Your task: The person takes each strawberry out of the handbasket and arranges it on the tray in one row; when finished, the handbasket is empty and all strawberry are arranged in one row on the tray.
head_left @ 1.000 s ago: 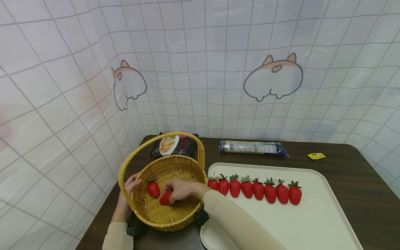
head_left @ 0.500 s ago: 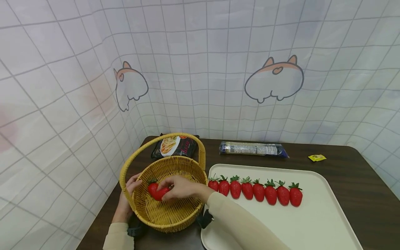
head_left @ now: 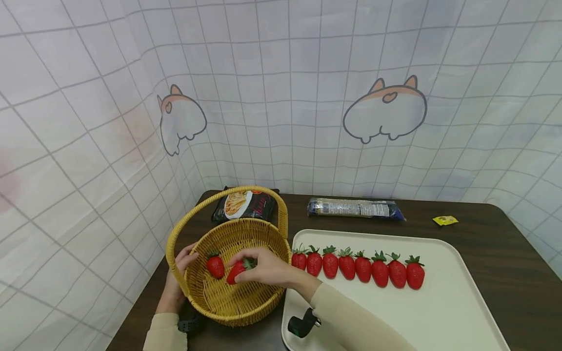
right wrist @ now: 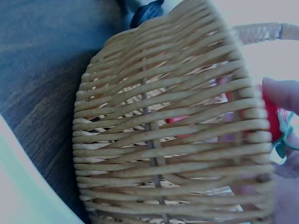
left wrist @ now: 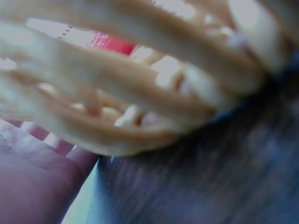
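Observation:
A yellow wicker basket (head_left: 239, 319) with a tall arched handle stands at the left of the table. My left hand (head_left: 179, 268) holds its left rim, with fingertips over the edge; the left wrist view shows the palm (left wrist: 32, 172) beside blurred wicker. Inside the basket, my right hand (head_left: 270, 268) pinches a red strawberry (head_left: 235, 273) between thumb and fingers, its green leaves toward the palm. Another strawberry (head_left: 215, 267) lies just left of it in the basket. Through the right wrist view's weave (right wrist: 159, 126), some red shows.
Right of the basket, a cream tray (head_left: 395, 317) bears a row of several strawberries (head_left: 363, 268), under my right forearm at its near left. A black noodle packet (head_left: 250, 204) lies behind the basket. Farther right are a long plastic-wrapped packet (head_left: 355, 207) and a small yellow sachet (head_left: 445, 220).
My right hand brought the strawberry left against the other one, then drew it back right and turned, so its leaves now show. The left hand stays at the rim.

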Demonstrator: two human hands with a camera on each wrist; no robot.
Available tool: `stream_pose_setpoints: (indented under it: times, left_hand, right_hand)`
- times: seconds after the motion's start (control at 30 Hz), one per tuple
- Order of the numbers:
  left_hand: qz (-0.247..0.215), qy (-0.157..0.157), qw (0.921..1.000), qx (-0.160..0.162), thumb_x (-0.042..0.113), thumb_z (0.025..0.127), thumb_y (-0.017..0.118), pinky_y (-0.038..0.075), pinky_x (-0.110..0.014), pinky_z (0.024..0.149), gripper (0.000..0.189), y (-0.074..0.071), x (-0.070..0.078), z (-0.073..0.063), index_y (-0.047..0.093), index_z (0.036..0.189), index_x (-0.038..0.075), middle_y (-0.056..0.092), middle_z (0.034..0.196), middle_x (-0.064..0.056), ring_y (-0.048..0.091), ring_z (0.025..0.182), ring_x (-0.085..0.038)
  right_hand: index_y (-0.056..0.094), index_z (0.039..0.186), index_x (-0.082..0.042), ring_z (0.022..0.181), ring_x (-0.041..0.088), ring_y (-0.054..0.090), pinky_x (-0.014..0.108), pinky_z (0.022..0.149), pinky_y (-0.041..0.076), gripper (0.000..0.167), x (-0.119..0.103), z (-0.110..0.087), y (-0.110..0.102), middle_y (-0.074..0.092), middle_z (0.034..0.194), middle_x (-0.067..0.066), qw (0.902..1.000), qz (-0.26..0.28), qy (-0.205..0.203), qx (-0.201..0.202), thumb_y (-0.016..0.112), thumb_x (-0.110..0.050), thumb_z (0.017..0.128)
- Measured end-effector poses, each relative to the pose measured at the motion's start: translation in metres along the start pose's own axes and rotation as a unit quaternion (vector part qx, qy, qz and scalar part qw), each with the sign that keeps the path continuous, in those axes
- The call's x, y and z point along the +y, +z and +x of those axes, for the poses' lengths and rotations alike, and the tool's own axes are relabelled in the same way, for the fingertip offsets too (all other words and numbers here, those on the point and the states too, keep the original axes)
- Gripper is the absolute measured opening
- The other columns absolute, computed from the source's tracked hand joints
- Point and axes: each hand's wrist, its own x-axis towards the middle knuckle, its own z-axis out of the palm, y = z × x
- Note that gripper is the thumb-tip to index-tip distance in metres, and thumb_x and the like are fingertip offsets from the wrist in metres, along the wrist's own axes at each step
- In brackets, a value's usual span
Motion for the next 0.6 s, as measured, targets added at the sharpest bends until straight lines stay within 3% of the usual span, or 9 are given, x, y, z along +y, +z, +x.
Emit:
stream_pose_setpoints:
  times: [0.23, 0.43, 0.6]
  left_hand:
    - [0.004, -0.001, 1.0000, 0.005, 0.025, 0.104, 0.044, 0.051, -0.027, 0.086, 0.045, 0.001, 0.001, 0.000, 0.038, 0.143, 0.003, 0.060, 0.120, 0.003, 0.059, 0.107, -0.014]
    - [0.006, -0.004, 0.9999, 0.010, 0.025, 0.103, 0.045, 0.051, -0.026, 0.086, 0.045, 0.000, 0.000, -0.001, 0.039, 0.143, 0.004, 0.060, 0.119, 0.003, 0.059, 0.105, -0.012]
    - [0.001, -0.004, 1.0000, 0.006, 0.025, 0.103, 0.046, 0.051, -0.027, 0.086, 0.046, 0.001, 0.003, -0.003, 0.039, 0.143, 0.003, 0.060, 0.118, 0.003, 0.060, 0.106, -0.013]
  right_hand:
    - [0.064, 0.120, -0.011, 0.081, 0.011, 0.053, 0.025, 0.072, 0.046, 0.038, -0.008, -0.028, -0.015, 0.063, 0.118, 0.004, 0.9940, 0.084, 0.016, 0.068, 0.074, -0.011, 0.084]
    - [0.061, 0.117, -0.006, 0.084, 0.014, 0.060, 0.026, 0.073, 0.049, 0.035, -0.009, -0.051, -0.028, 0.065, 0.108, 0.008, 0.9853, 0.127, 0.023, 0.111, 0.073, -0.010, 0.085]
    - [0.061, 0.117, -0.007, 0.077, 0.014, 0.052, 0.027, 0.065, 0.044, 0.034, -0.005, -0.068, -0.041, 0.064, 0.102, 0.007, 0.9804, 0.135, 0.044, 0.137, 0.073, -0.011, 0.086]
